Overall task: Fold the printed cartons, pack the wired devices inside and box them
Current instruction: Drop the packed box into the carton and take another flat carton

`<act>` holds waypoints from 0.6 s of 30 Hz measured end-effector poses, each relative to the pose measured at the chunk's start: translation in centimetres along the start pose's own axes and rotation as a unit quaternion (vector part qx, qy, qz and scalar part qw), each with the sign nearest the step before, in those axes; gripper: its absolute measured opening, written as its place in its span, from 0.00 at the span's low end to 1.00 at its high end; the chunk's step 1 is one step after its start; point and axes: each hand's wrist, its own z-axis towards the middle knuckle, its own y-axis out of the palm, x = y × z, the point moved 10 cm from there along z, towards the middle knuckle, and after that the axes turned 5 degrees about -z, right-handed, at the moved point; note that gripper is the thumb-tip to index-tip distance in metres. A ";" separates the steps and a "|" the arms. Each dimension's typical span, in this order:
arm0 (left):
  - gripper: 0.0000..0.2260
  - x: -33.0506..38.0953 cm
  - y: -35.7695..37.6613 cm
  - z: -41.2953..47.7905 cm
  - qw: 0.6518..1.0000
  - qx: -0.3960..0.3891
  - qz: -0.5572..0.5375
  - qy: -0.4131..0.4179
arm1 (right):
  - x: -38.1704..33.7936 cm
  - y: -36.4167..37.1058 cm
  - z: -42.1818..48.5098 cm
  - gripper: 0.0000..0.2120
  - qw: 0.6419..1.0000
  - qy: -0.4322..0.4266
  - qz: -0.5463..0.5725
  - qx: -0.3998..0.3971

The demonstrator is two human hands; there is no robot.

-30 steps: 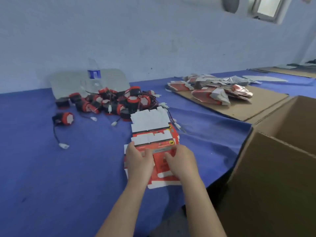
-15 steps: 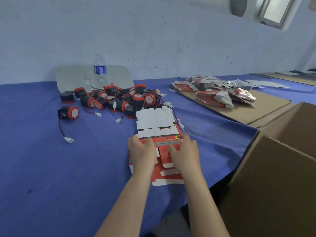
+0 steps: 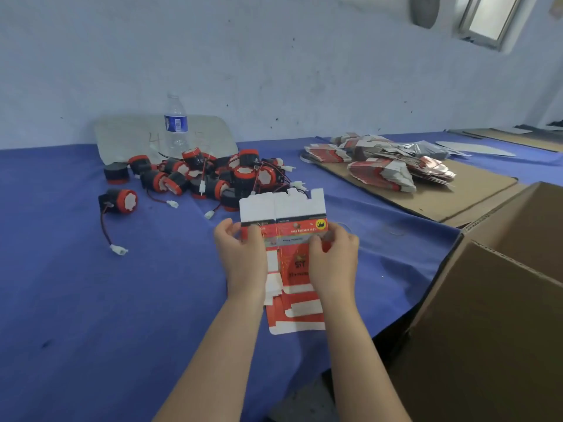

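Centre frame: left hand (image 3: 243,257) and right hand (image 3: 333,257), fingers curled, pinching the side edges of a printed carton (image 3: 283,214) above a stack of flat cartons (image 3: 297,315) on blue cloth (image 3: 91,300). Just behind: heap of wired devices (image 3: 219,175), water bottle (image 3: 176,126). Upper right: carton bundles (image 3: 380,172) on cardboard sheet (image 3: 451,202). Lower right: brown shipping box (image 3: 487,315), interior hidden.

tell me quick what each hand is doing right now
Left hand: closed, gripping the left edge of the printed carton.
Right hand: closed, pinching the same carton's right edge.
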 end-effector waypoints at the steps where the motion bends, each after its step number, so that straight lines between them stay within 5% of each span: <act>1: 0.11 0.9 -0.1 0.2 1.000 0.001 -0.016 0.019 | -1.1 -0.2 0.1 0.13 1.000 -0.028 0.010 0.007; 3: 0.07 2.9 0.2 0.7 0.998 -0.025 -0.015 0.063 | -3.6 -0.2 0.0 0.13 0.995 -0.091 0.029 0.015; 9: 0.18 9.0 -2.0 2.5 0.976 -0.045 0.010 0.212 | -9.9 4.4 -1.5 0.23 0.975 -0.194 0.094 -0.061; 18: 0.21 10.0 -15.3 6.5 0.974 0.066 0.029 0.214 | -16.4 17.5 -6.6 0.10 0.924 -0.215 0.198 -0.246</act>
